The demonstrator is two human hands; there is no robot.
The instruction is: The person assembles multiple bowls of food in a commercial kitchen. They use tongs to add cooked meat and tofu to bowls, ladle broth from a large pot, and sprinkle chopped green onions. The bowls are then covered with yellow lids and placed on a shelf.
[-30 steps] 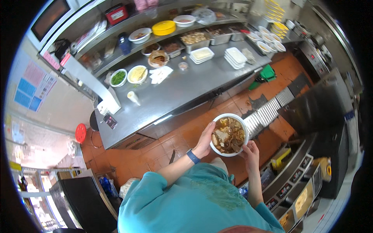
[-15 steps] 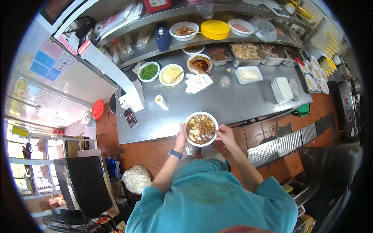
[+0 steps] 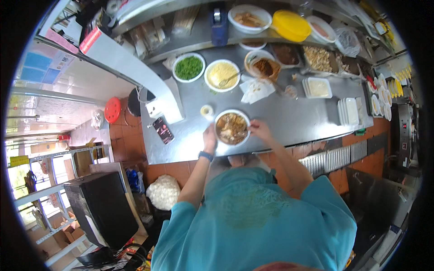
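Between my two hands is a white bowl [image 3: 232, 128] of brown soup with pale pieces in it, over the near part of the steel counter [image 3: 190, 144]. My left hand [image 3: 209, 139] grips its left rim, and my right hand [image 3: 260, 129] pinches the right rim. Whether the bowl's base touches the counter I cannot tell. A small pale cylindrical container [image 3: 207, 111] stands just beyond my left hand. Farther back are a bowl of chopped green herbs [image 3: 189, 68], a bowl of minced pale garlic-like bits [image 3: 222, 76] with a spoon, and crumpled white tissue [image 3: 257, 90].
A phone [image 3: 162, 130] lies at the counter's left. A tub of dark red sauce [image 3: 263, 67], metal trays, stacked white containers [image 3: 348, 112] and a shelf with a yellow lid [image 3: 291, 25] line the back and right. A red stool [image 3: 113, 110] stands at left.
Both hands have carried the soup bowl forward, from in front of the counter edge to over the counter. My body and view have moved closer to the counter.
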